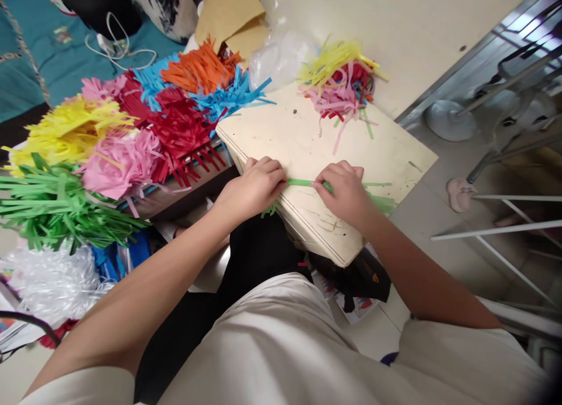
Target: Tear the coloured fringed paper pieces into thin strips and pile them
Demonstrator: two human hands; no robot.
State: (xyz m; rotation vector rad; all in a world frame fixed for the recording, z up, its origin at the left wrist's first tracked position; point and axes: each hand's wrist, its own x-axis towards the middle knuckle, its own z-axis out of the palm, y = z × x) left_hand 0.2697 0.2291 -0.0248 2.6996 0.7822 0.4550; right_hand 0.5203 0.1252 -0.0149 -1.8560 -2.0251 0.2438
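Note:
A narrow strip of green tissue paper stretches between my two hands, low over a cream board. At the board's left edge, my left hand is closed on one end, with green fringe hanging below it. My right hand pinches the strip further right between thumb and fingers. Beyond that hand, loose green fringe lies on the board. A small heap of yellow, pink and red paper fringe rests at the board's far side.
Bunches of fringed paper crowd the left: green, pink, yellow, red and orange. Below them sits shiny white fringe. A clear plastic bag and brown paper lie behind. Metal racks stand right.

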